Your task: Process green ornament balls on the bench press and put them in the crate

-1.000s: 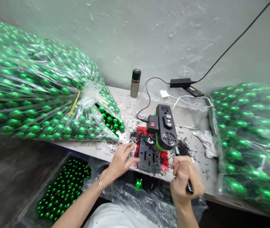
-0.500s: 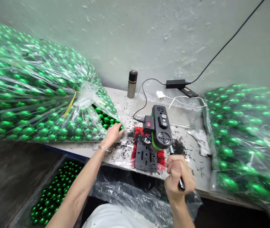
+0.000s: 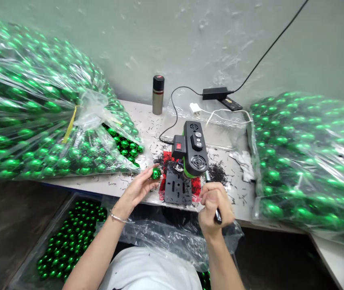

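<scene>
Between the thumb and fingers of my left hand (image 3: 140, 187) is a shiny green ball (image 3: 156, 173), held just left of the black machine. My right hand (image 3: 215, 207) is wrapped round the black-ended lever handle (image 3: 217, 216) of that machine (image 3: 196, 147), which has a red switch, round buttons and vents on top. Its slotted black base plate (image 3: 178, 189) rests on a red mat (image 3: 196, 186). Left of my left hand, a clear bag (image 3: 91, 153) full of green balls gapes at its torn opening, where loose balls (image 3: 126, 147) show.
Another bag of green balls (image 3: 299, 169) stands at the right. Below the table is a lined bin of balls (image 3: 71, 237). Black scraps (image 3: 217, 173) litter the tabletop. Behind stand a bottle (image 3: 158, 96), a power adapter (image 3: 215, 93), a white charger (image 3: 195, 108) and a crumpled white cloth (image 3: 244, 164).
My left hand has drawn back from the bag's opening toward the machine, with a green ball now visible in its fingers. The right hand keeps its grip on the lever. The view has shifted slightly.
</scene>
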`<state>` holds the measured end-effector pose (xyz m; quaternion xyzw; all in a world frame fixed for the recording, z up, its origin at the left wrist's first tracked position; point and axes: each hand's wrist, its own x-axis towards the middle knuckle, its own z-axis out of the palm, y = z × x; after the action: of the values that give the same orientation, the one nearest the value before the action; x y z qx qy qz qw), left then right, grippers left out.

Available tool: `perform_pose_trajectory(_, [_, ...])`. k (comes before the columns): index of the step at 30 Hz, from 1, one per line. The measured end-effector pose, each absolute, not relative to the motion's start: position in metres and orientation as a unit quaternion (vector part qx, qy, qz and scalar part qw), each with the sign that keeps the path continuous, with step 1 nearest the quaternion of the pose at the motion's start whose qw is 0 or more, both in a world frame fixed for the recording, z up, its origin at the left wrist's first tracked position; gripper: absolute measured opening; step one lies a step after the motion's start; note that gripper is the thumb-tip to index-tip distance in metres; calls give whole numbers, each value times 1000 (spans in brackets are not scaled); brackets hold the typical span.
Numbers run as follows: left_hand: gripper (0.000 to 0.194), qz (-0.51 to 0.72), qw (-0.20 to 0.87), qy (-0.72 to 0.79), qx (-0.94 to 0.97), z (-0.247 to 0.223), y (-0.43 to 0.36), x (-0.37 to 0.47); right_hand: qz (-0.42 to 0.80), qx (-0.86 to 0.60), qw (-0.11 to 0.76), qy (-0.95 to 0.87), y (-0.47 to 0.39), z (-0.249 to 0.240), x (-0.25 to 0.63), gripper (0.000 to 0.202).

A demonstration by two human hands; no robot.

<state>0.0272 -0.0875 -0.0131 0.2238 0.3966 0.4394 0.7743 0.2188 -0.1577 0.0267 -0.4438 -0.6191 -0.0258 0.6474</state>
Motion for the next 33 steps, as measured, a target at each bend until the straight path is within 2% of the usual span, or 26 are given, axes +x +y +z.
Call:
perform_pose_trajectory(5, [35, 402, 793, 391, 236, -30, -93, 56, -15, -452, 633, -629, -159, 27, 220, 30])
perform_pose_trajectory(10, [21, 396, 768, 448, 230, -39, -94, 67, -12, -448, 631, -633, -160, 26, 221, 30])
perform_pose_trajectory(14, [27, 396, 734, 488, 256, -42, -94, 68, -14, -456, 629, -629, -159, 27, 221, 30])
perform_pose_trajectory(21, [38, 411, 704, 473, 334, -48, -94, 77, -21, -448, 635, -629, -156, 34, 221, 29])
perform_pose_trajectory(24, [36, 401, 626, 488, 458, -54, -95, 84, -23, -449, 631, -632, -157, 34, 222, 29])
perform_pose_trajectory(28, [36, 342, 458, 539, 619, -55, -100, 91, -29, -449, 626, -637, -157, 32, 222, 29])
perform_pose_trajectory(33, [32, 316, 290, 494, 756, -53, -104, 92, -25, -443, 629, -639, -158, 31, 223, 28])
